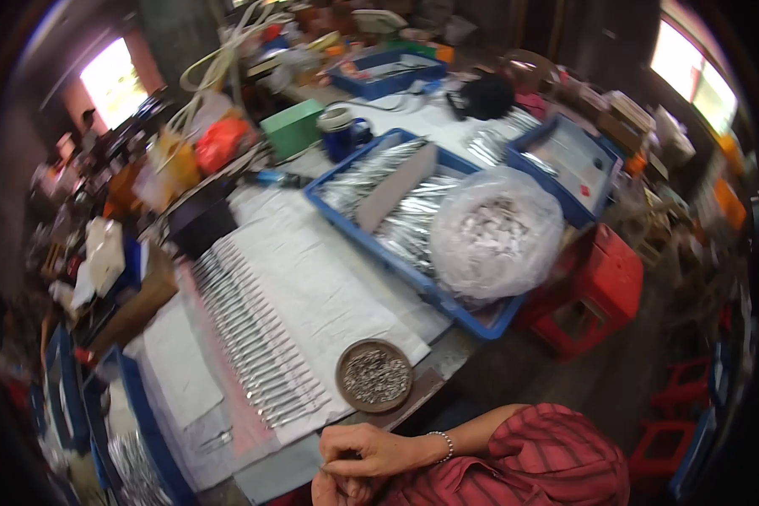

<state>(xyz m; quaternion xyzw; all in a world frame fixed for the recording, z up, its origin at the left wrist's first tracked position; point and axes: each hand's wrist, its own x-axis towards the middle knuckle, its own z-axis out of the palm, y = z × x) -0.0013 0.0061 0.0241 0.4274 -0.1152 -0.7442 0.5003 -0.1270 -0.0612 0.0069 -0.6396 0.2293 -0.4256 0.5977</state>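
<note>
At the bottom edge, by the near corner of the table, my two hands are together. My right hand [367, 449], with a beaded bracelet on the wrist, has its fingers curled in. Below it my left hand [336, 489] is partly cut off by the frame, its visible fingers bent and pressed together. Whatever they may hold is hidden. Just beyond them stands a round brown bowl [339, 377] full of small metallic pieces. Left of the bowl, a long row of slim silver metal tools [253, 329] lies side by side on white and pinkish sheeting.
A blue tray [379, 260] holds silver pieces, a divider and a clear plastic bag [497, 223] of small whitish parts. Behind are a green box [292, 128] and a blue mug [337, 135]. A red stool [594, 291] stands right; another blue tray [131, 422] lies left.
</note>
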